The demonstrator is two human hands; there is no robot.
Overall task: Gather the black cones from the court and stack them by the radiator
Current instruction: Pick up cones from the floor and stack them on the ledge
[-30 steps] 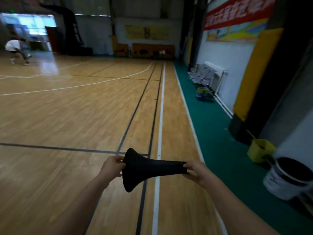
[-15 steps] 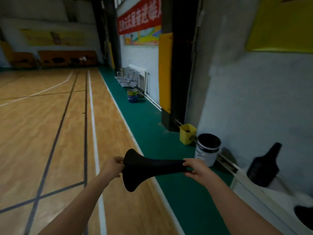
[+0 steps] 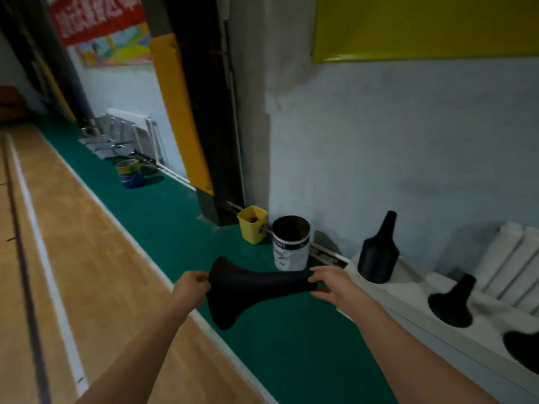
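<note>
Black and soft-looking, the held cone (image 3: 250, 290) hangs in mid-air between both hands, above the edge where the green floor strip (image 3: 175, 228) meets the wooden court (image 3: 102, 272). The left hand (image 3: 191, 288) has its fingers curled onto the rim of the wide base. The right hand (image 3: 329, 282) pinches the narrow tip between thumb and fingers.

The grip and the cone's pose match half a second ago. The view has swung further right: the court has shrunk to a band on the left, and the wall now fills most of the picture. The white bucket (image 3: 291, 243) and yellow bin (image 3: 253, 224) sit nearer the middle, just beyond the cone. A white radiator (image 3: 513, 263) has come into view, and so have two more cones on the white ledge (image 3: 408, 284).

On that ledge the tall cone stack (image 3: 377, 255) stands upright; how many cones it holds cannot be told. A low cone (image 3: 452, 301) stands beside it. A third black shape (image 3: 522, 351) is cut off by the right edge. The held cone's tip is hidden inside the right hand, and the radiator is blurred and cropped.

The cone's long axis runs nearly level, left to right. Its flared base faces left and sags downward, and its tip points right, towards the ledge.
</note>
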